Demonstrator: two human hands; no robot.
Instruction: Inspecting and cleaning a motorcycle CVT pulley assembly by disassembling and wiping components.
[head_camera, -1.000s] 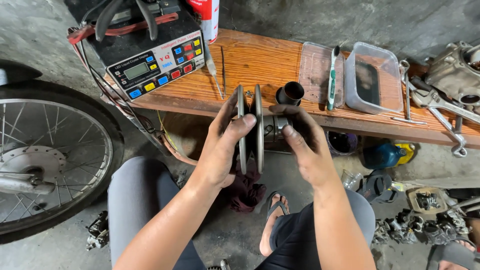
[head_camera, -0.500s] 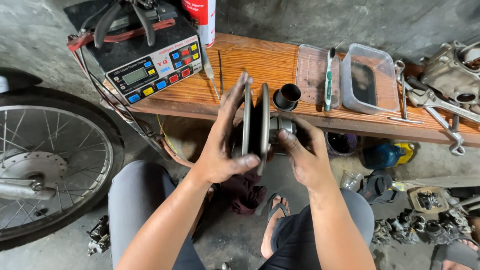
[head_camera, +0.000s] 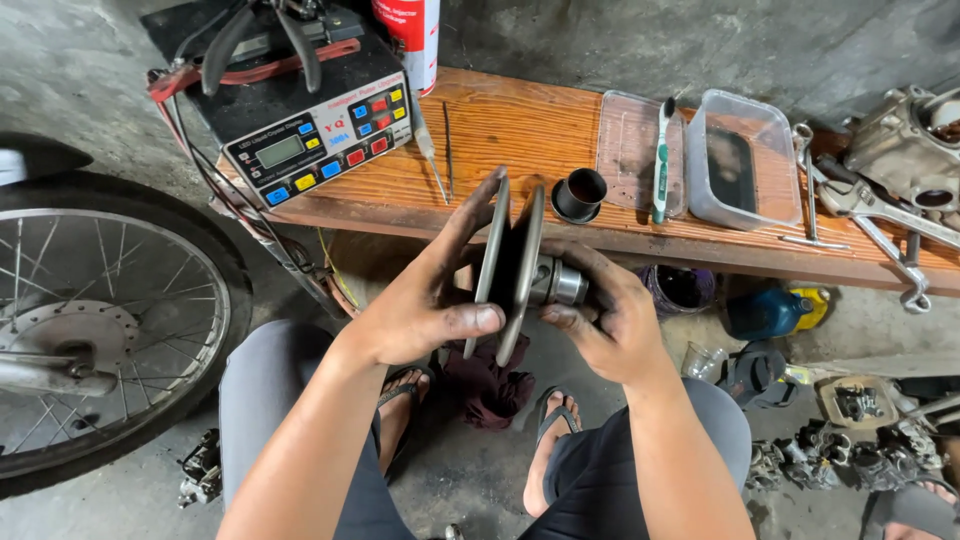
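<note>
While left hand (head_camera: 425, 310) and right hand (head_camera: 610, 320) clamp pulley (head_camera: 510, 270) edge-on over floor, greasy fingers risk slip; halves could separate, drop near feet.

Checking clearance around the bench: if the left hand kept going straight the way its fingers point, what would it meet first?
Probably the small black cylinder on the wooden bench. The left hand, pressed on the two-disc pulley, points up-right toward it; depth is unclear.

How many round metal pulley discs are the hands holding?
2: round metal pulley discs side by side, left disc against the left hand, right disc on the hub gripped by the right hand.
</note>
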